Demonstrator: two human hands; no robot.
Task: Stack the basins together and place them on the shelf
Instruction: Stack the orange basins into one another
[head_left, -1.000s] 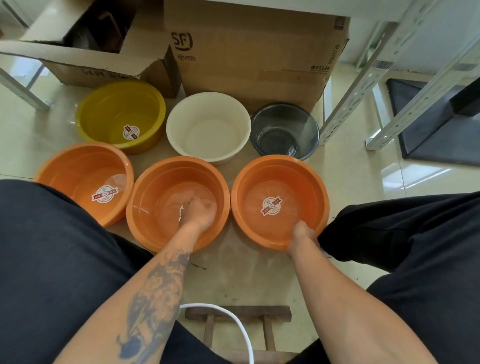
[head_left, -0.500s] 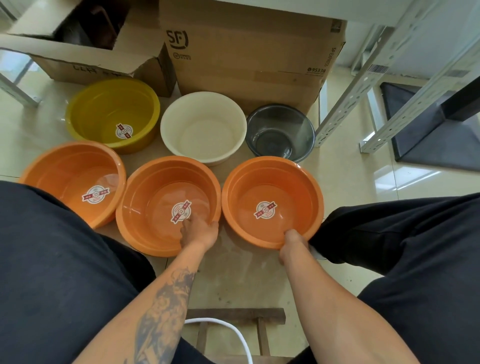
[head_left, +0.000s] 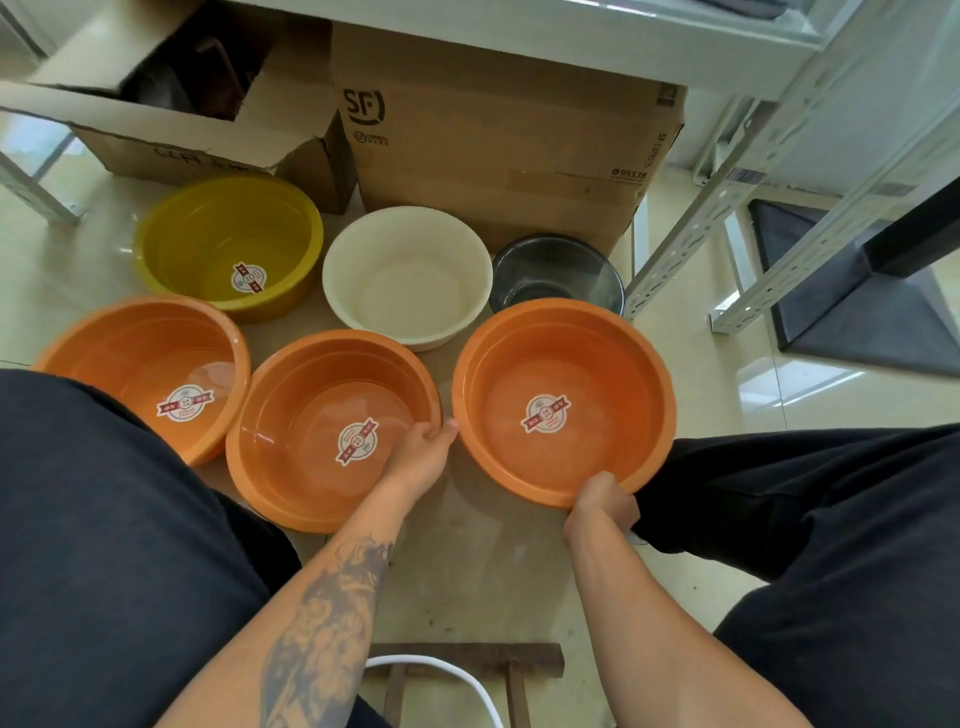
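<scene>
Three orange basins lie on the floor in a front row: left orange basin (head_left: 130, 343), middle orange basin (head_left: 291, 441), right orange basin (head_left: 613, 364). Behind them stand a yellow basin (head_left: 208, 228), a cream basin (head_left: 405, 249) and a dark clear basin (head_left: 566, 270). My right hand (head_left: 602, 501) grips the near rim of the right orange basin, which is tilted and lifted off the floor, covering part of the dark basin. My left hand (head_left: 423, 447) holds the right rim of the middle orange basin, thumb outside and fingers inside.
Two cardboard boxes (head_left: 493, 140) stand behind the basins under a metal shelf (head_left: 779, 130) with slotted legs at the right. My dark-trousered knees flank the basins. A wooden stool (head_left: 467, 667) and a white cable (head_left: 441, 670) sit near the bottom edge.
My right hand has raised and tilted the right orange basin, which now overlaps the dark basin. My left hand came out of the middle basin and took its right rim.
</scene>
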